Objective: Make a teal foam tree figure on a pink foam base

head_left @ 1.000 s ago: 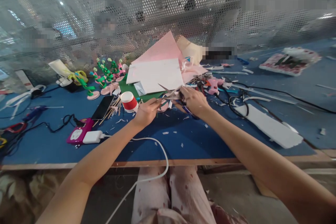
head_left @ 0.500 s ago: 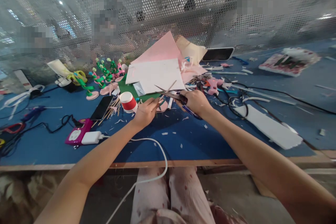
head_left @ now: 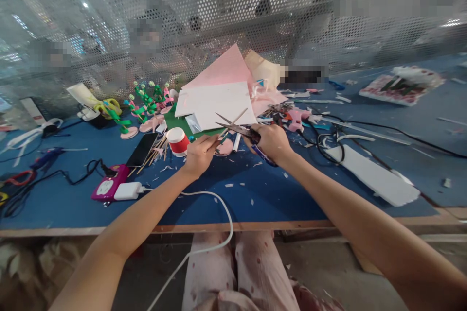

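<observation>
My left hand [head_left: 200,154] pinches a thin wooden stick [head_left: 241,116], which slants up to the right from the fingertips. My right hand [head_left: 273,142] is closed around the handles of a pair of scissors [head_left: 241,129]. Their blades are parted, point left and cross the stick just beyond my left fingers. Whether the blades touch the stick I cannot tell. Below the crossing lies a round pink disc [head_left: 225,147]. A red and white tub [head_left: 177,142] stands just left of my left hand. Behind both hands are white sheets [head_left: 215,102] on a green piece [head_left: 174,117].
Several green and pink craft plants [head_left: 148,99] on round bases stand at the back left. A phone [head_left: 141,150], loose sticks [head_left: 155,150] and a purple box [head_left: 111,182] with a white plug lie left. Right are a pink glue gun [head_left: 298,119], cords and a white strip [head_left: 375,175].
The stick's free end has shifted slightly up and right, and my left hand has moved a little. The scissors stay almost in place with their blades parted.
</observation>
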Demonstrator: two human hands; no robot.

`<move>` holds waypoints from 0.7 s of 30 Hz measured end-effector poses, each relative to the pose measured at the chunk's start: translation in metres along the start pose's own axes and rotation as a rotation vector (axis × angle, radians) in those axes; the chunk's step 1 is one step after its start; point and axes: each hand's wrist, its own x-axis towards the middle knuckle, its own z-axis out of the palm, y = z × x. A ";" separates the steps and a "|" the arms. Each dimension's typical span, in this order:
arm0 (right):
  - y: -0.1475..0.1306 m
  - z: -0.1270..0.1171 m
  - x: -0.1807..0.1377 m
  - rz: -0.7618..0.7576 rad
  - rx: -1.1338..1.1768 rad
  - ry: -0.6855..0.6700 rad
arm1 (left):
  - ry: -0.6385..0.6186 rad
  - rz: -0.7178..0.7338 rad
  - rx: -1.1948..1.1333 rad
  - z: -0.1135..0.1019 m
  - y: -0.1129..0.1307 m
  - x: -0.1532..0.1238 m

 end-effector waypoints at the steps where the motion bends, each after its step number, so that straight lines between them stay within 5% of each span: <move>1: 0.001 0.001 0.000 -0.004 0.009 0.009 | -0.020 0.006 -0.010 0.000 0.000 -0.001; 21: 0.005 0.009 -0.001 -0.054 0.073 0.028 | -0.128 0.040 -0.071 0.001 -0.001 -0.002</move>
